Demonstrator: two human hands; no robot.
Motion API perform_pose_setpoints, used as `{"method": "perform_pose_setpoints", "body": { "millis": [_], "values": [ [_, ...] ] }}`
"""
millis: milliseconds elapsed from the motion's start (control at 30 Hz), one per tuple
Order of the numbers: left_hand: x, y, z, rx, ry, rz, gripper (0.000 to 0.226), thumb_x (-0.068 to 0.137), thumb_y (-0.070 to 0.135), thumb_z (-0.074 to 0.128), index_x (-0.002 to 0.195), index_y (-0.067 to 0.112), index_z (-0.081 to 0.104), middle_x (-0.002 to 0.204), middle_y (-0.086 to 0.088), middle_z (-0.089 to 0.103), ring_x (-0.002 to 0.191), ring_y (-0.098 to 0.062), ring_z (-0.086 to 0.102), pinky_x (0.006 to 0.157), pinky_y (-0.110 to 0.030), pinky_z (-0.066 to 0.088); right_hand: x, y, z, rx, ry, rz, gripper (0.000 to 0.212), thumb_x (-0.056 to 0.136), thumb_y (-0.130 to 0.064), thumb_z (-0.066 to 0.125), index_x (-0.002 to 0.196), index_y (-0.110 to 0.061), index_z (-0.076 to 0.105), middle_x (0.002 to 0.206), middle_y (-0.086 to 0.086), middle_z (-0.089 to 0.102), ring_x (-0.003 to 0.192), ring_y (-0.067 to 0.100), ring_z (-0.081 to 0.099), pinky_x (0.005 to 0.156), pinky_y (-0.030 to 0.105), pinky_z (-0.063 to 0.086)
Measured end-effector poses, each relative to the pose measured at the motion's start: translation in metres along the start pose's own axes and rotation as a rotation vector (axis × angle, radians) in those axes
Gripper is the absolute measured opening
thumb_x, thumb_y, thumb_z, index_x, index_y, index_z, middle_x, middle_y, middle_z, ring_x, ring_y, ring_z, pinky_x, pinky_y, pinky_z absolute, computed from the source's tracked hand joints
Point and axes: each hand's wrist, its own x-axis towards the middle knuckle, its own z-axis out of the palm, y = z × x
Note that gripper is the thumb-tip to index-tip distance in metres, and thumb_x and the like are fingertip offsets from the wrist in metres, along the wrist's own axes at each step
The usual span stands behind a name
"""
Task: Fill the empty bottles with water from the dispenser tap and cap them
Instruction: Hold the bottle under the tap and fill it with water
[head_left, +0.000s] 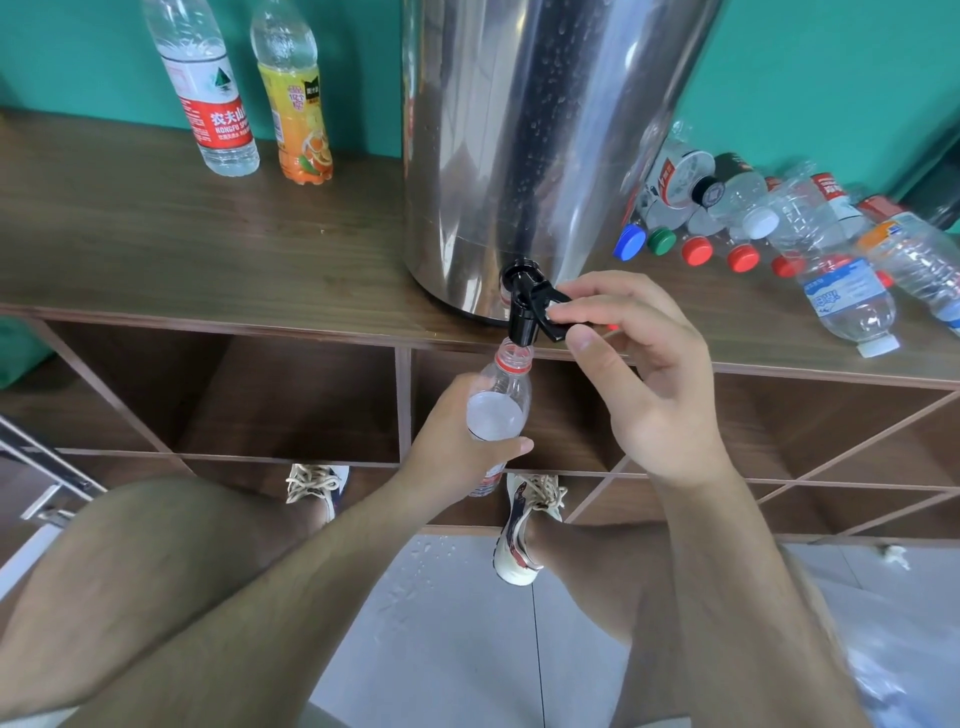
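My left hand is gripping the bottle, fingers wrapped round its body. The bottle is standing uncapped and about upright, its mouth right under the tap of the dispenser, with water showing inside near the shoulder. My right hand is pinching the lever, forefinger above and thumb below, the other fingers curling loosely. Empties are lying heaped on the shelf at right. Two bottles are standing at left.
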Motion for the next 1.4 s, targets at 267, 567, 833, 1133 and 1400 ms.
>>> {"method": "perform_pose_setpoints", "body": {
  "millis": [267,567,833,1133,1400],
  "values": [
    [0.0002,0.0002,0.0001,-0.002,0.003,-0.006,0.073,0.075,0.036,0.09,0.132,0.039,0.044,0.122,0.019,0.054,0.116,-0.008,0.057,0.086,-0.018,0.046,-0.0002,0.0004,0.0,0.029,-0.003,-0.001,0.018,0.099,-0.002,0.063,0.11,-0.01,0.074,0.122,0.013,0.067,0.109,0.018,0.065,0.081,0.034,0.052],
    [0.0012,0.0003,0.0005,0.006,0.006,-0.001,0.072,0.076,0.036,0.09,0.131,0.039,0.044,0.122,0.02,0.054,0.117,-0.009,0.057,0.084,-0.015,0.044,-0.0005,0.0015,-0.0007,0.057,-0.01,0.012,0.018,0.099,-0.003,0.062,0.11,-0.01,0.074,0.124,0.013,0.066,0.108,0.019,0.065,0.077,0.041,0.054],
    [0.0009,0.001,-0.0003,0.029,0.007,0.018,0.073,0.075,0.036,0.09,0.133,0.038,0.045,0.123,0.02,0.054,0.116,-0.006,0.056,0.086,-0.017,0.044,-0.0016,0.0048,-0.001,0.067,0.001,0.028,0.018,0.099,-0.005,0.062,0.11,-0.011,0.075,0.126,0.01,0.066,0.105,0.028,0.066,0.076,0.057,0.053],
    [-0.0014,0.0032,0.0012,0.039,-0.002,-0.002,0.072,0.077,0.035,0.09,0.129,0.041,0.041,0.121,0.021,0.053,0.114,-0.007,0.056,0.084,-0.016,0.044,-0.0008,0.0033,-0.0011,0.121,-0.005,0.063,0.023,0.1,-0.004,0.057,0.114,-0.012,0.073,0.127,0.013,0.065,0.086,0.028,0.069,0.076,0.043,0.058],
    [-0.002,0.0021,0.002,0.022,-0.01,-0.003,0.071,0.076,0.036,0.09,0.129,0.042,0.043,0.122,0.021,0.053,0.115,-0.006,0.056,0.082,-0.013,0.043,0.0004,0.0031,-0.0002,0.139,-0.013,0.071,0.025,0.1,-0.003,0.056,0.114,-0.015,0.072,0.126,0.011,0.065,0.089,0.026,0.068,0.077,0.032,0.055]
  ]
}}
